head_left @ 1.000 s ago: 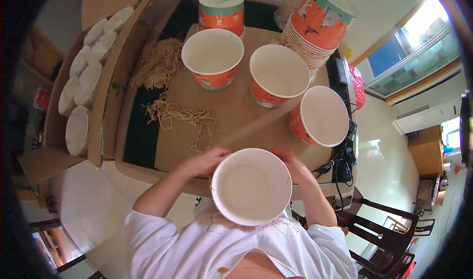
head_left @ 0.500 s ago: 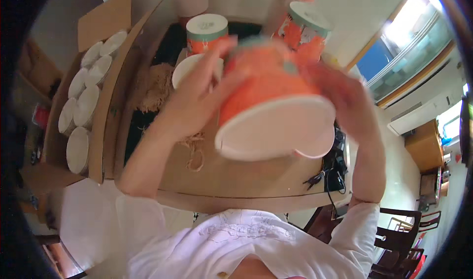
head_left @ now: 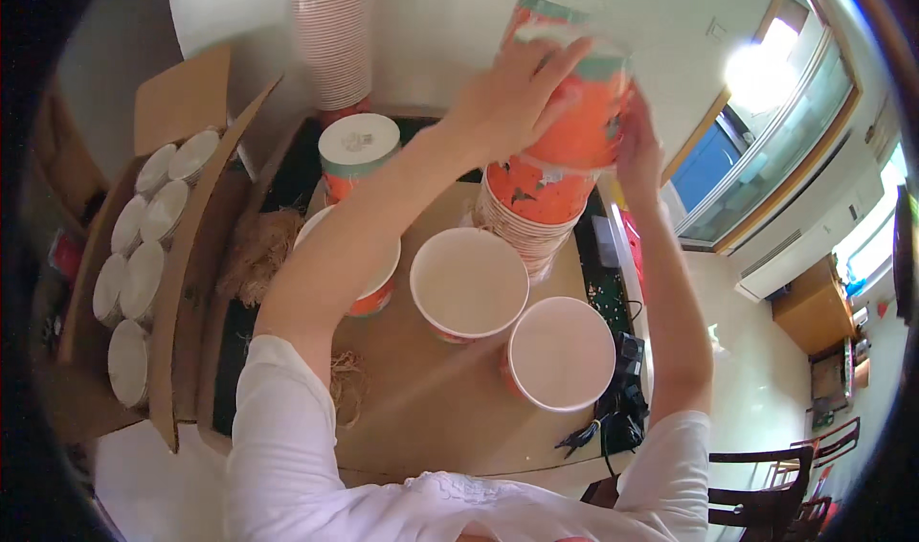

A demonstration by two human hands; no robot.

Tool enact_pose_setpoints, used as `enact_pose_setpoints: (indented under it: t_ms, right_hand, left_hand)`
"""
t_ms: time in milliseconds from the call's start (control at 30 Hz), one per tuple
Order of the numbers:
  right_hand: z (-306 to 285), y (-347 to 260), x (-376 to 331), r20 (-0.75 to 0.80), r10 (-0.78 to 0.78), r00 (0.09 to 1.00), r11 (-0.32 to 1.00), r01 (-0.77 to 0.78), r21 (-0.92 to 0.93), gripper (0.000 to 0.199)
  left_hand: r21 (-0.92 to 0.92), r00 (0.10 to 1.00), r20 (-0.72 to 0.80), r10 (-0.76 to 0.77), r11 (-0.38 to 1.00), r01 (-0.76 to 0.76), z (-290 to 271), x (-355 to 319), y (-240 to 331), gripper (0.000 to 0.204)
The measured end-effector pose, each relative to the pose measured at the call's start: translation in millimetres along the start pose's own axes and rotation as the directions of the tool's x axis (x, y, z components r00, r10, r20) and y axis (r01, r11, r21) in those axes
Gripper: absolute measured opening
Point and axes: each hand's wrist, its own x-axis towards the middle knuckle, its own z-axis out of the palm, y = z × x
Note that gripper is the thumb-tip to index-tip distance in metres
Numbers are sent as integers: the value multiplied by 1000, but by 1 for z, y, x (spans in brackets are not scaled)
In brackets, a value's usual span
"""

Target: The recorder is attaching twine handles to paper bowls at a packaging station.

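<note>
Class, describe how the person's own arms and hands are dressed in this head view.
Both arms wear short white sleeves that end above the elbows, leaving the forearms bare. The left hand and right hand are bare too: no gloves, and no watch or rings visible.

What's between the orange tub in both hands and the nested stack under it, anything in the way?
Nothing visible. The orange tub, held by the left hand and right hand, sits directly above the nested stack. The three open tubs stand lower and nearer, off that line.
</note>
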Motion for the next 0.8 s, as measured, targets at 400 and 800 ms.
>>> enact_pose_setpoints:
  t_ms: [400,800]
  right_hand:
    - [-58,-29,-112,191,239,952,962,-259,86,50]
    - [-98,-162,-259,735,289,613,916,47,-399,17]
  left_hand:
    - [95,994,110,-14,996,3,34,-58,42,51]
    - [-79,809,71,-584,805,588,-125,-191,94,28]
